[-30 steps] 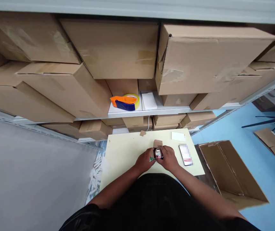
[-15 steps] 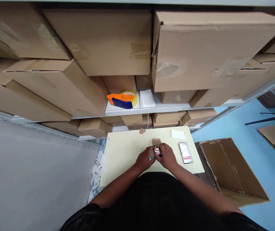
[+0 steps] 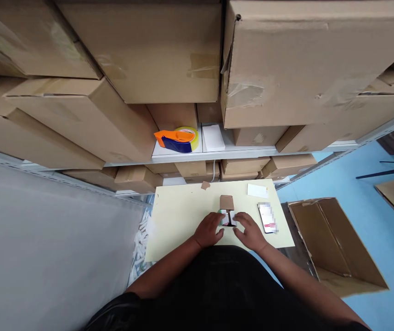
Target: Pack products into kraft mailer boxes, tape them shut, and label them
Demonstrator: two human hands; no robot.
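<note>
A small cardboard box (image 3: 227, 202) stands on the cream tabletop in front of me, its brown lid raised at the back. Its white side flaps are partly folded in, with a narrow gap between them; whatever lies inside is mostly hidden. At the box's left side is my left hand (image 3: 209, 228), thumb and fingers apart, fingertips at the left flap. My right hand (image 3: 250, 231) is at the other side in the same way, with its fingertips by the right flap. Neither hand is wrapped around anything.
On the table (image 3: 176, 216) lie a phone (image 3: 267, 217), a white card or flat box (image 3: 257, 191) and a brown scrap (image 3: 205, 185). A tape dispenser (image 3: 178, 140) sits on the shelf among cartons. An open carton (image 3: 324, 239) stands at the right.
The shiny round object held between both hands is out of sight now. The hands have parted to either side of the small box, whose flaps are now visible. The view has shifted slightly.
</note>
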